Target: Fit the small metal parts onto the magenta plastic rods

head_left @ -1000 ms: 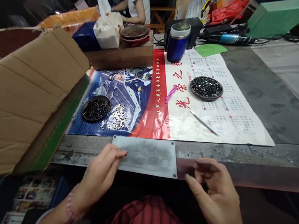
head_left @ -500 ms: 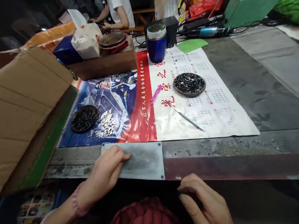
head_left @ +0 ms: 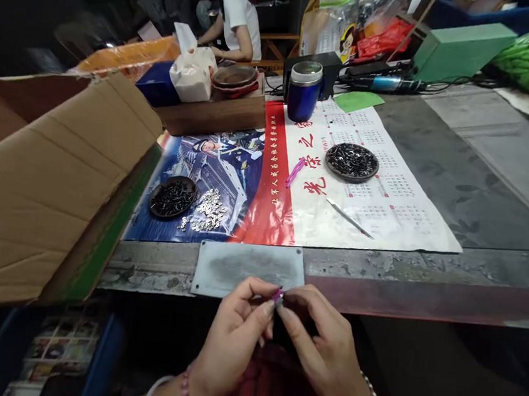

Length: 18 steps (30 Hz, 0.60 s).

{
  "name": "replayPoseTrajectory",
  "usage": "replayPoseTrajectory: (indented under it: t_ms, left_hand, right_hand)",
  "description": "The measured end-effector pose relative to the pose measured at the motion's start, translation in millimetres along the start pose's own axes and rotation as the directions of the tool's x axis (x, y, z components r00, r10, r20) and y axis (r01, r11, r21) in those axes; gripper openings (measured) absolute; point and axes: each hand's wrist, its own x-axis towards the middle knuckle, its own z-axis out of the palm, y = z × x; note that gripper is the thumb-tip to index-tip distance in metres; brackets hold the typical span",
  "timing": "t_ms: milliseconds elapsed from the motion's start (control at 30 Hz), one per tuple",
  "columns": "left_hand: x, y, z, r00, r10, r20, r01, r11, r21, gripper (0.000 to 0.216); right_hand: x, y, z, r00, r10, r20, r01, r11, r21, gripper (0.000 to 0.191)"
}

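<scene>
In the head view, the left hand (head_left: pixel 238 334) and right hand (head_left: pixel 319 349) meet fingertip to fingertip. The left thumb and forefinger are pinched together on a small purple piece (head_left: pixel 277 294). The right thumb and forefinger are nearly closed at the same spot; whether they grip the piece too, I cannot tell, as the tips hide most of it.

Just ahead of the left fingers, and partly covered by them, is a pale grey plate (head_left: pixel 233 264) at the table edge. To the right of the fingers a maroon strip (head_left: pixel 414 299) runs along that edge. Farther ahead of the fingers lies a printed calendar sheet (head_left: pixel 322 229). On it, ahead and to the left, a dark dish (head_left: pixel 163 216) holds black bits (head_left: pixel 174 196), with loose silvery rings (head_left: pixel 211 208) just beside it. Almost straight ahead lie purple strips (head_left: pixel 295 173); ahead and to the right are a slim metal tool (head_left: pixel 350 218) and, beyond it, a second dish (head_left: pixel 351 179) full of black pieces (head_left: pixel 352 160). A blue mug (head_left: pixel 302 98) stands upright past the strips. Well to the left of the fingers is an open cardboard box (head_left: pixel 49 181). Far ahead and left, a person in a white top (head_left: pixel 242 29) sits apart.
</scene>
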Motion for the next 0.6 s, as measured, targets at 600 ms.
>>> replayPoseTrajectory:
  t_ms: [600]
  left_hand:
    - [-32.7,-40.5,17.9,0.937,0.332,-0.109,-0.341,0.937,-0.075,0.014]
  right_hand:
    - [5.9,-11.1,23.6,0.955,-0.286,-0.073,0.27,0.946,-0.179,0.038]
